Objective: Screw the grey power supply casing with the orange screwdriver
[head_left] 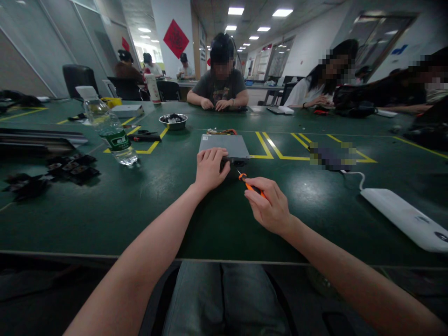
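On the green table lies a grey metal computer power supply (pixel 229 145), with a bundle of coloured wires (pixel 224 132) at its far side and a dark socket on its near side. My left hand (pixel 211 169) grips its near left corner, the fingers over the top and the thumb at the near face. Held in my right hand (pixel 271 205) is an orange and black screwdriver (pixel 252 185). Its thin shaft points up and left at the near face, just below the socket. Whether the tip touches anything is too small to tell.
A water bottle (pixel 114 130) stands on the left, near black parts (pixel 72 167). Beyond are a metal bowl (pixel 173 121) and a dark tool (pixel 143 137). At right, a white power bank (pixel 402 214) has a cable to a blurred object. A person (pixel 220 84) sits opposite.
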`<state>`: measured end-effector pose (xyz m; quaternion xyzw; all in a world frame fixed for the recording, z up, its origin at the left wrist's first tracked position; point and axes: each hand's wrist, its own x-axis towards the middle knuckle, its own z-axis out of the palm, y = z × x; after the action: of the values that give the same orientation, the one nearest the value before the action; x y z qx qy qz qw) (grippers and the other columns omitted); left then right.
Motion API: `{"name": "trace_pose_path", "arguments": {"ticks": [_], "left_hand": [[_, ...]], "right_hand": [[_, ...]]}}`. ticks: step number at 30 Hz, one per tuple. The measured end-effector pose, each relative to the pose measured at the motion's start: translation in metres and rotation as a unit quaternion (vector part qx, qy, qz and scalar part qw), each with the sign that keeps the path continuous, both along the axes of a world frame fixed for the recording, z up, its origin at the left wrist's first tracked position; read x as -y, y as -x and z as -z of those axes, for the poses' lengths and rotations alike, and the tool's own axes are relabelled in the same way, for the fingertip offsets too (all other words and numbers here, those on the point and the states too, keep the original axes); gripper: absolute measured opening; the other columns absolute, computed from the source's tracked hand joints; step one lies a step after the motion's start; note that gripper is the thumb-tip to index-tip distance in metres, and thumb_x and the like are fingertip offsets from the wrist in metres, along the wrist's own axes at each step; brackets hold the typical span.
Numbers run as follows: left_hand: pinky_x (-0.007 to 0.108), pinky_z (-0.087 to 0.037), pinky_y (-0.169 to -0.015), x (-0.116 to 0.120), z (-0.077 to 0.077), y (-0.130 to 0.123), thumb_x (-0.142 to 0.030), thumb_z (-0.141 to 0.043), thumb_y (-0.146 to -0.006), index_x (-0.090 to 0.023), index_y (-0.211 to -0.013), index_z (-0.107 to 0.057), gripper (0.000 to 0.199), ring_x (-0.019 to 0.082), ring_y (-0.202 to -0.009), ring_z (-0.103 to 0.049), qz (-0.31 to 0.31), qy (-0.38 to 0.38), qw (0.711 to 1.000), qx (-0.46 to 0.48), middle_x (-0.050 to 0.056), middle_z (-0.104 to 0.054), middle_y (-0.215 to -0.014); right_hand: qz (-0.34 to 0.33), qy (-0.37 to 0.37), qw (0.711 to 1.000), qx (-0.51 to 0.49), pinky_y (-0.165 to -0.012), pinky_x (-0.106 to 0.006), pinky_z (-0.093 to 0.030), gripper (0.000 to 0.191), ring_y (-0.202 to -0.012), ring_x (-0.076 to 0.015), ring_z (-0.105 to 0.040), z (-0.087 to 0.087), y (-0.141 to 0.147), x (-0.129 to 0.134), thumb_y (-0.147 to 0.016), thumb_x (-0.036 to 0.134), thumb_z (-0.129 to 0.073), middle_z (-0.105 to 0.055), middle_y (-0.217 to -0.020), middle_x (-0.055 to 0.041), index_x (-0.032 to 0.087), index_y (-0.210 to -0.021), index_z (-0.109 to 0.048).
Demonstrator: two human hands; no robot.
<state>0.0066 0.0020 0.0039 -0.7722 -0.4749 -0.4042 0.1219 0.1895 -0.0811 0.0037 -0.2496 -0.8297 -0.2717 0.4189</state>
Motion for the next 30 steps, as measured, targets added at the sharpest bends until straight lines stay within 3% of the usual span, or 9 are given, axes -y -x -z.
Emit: {"name": "trace_pose_path", "arguments": {"ticks": [4, 8, 15, 21, 26, 30], "left_hand": [[0.039, -0.030, -0.095, -0.001, 0.000, 0.000, -0.026, -0.051, -0.084, -0.023, -0.102, -0.053, 0.018, 0.021, -0.108, -0.052, 0.002, -0.004, 1.000, 0.001, 0.003, -0.062, -0.115], [0.039, -0.030, -0.095, 0.000, 0.000, 0.000, -0.026, -0.052, -0.084, -0.023, -0.103, -0.053, 0.018, 0.021, -0.109, -0.052, 0.003, -0.004, 1.000, -0.001, 0.003, -0.061, -0.116], [0.039, -0.030, -0.095, 0.000, -0.001, 0.001, -0.025, -0.051, -0.084, -0.023, -0.102, -0.052, 0.017, 0.021, -0.108, -0.052, 0.004, -0.002, 1.000, -0.001, 0.004, -0.061, -0.116], [0.039, -0.030, -0.095, 0.000, 0.000, 0.000, -0.026, -0.051, -0.085, -0.023, -0.102, -0.053, 0.018, 0.022, -0.109, -0.052, 0.004, 0.002, 1.000, 0.002, 0.004, -0.061, -0.116], [0.039, -0.030, -0.095, 0.000, -0.001, 0.001, -0.026, -0.051, -0.085, -0.024, -0.102, -0.053, 0.018, 0.021, -0.108, -0.052, 0.006, -0.001, 1.000, 0.002, 0.003, -0.061, -0.115], [0.039, -0.030, -0.095, 0.000, -0.001, 0.001, -0.025, -0.052, -0.084, -0.024, -0.103, -0.052, 0.019, 0.021, -0.109, -0.052, 0.009, 0.002, 1.000, 0.001, 0.003, -0.061, -0.116]], "right_hand": [[0.008, 0.007, 1.000, 0.012, -0.081, -0.038, -0.053, 0.030, -0.106, -0.0210, -0.052, 0.001, 0.001, -0.001, -0.080, 0.009, -0.054, -0.052, -0.114, -0.0100, 0.023, -0.105, -0.045], [0.024, -0.013, 0.999, 0.017, -0.074, -0.034, -0.053, 0.021, -0.098, -0.0198, -0.054, 0.000, 0.001, 0.000, -0.081, 0.021, -0.059, -0.055, -0.107, -0.0074, 0.026, -0.099, -0.050], [-0.011, 0.001, 1.000, 0.003, -0.080, -0.037, -0.053, 0.031, -0.103, -0.0210, -0.054, 0.000, 0.002, 0.000, -0.079, 0.007, -0.053, -0.057, -0.109, -0.0107, 0.021, -0.105, -0.047], [-0.005, 0.029, 1.000, -0.008, -0.076, -0.036, -0.053, 0.019, -0.098, -0.0207, -0.057, -0.002, 0.000, 0.000, -0.081, 0.019, -0.058, -0.059, -0.105, -0.0079, 0.024, -0.099, -0.052], [-0.018, 0.041, 0.998, -0.054, -0.078, -0.036, -0.054, 0.034, -0.100, -0.0201, -0.057, -0.003, 0.000, -0.002, -0.080, 0.009, -0.052, -0.058, -0.107, -0.0115, 0.020, -0.111, -0.043], [0.006, 0.033, 0.999, -0.039, -0.077, -0.036, -0.052, 0.026, -0.094, -0.0204, -0.059, -0.014, -0.003, -0.005, -0.082, 0.021, -0.056, -0.061, -0.102, -0.0090, 0.022, -0.105, -0.045]]}}
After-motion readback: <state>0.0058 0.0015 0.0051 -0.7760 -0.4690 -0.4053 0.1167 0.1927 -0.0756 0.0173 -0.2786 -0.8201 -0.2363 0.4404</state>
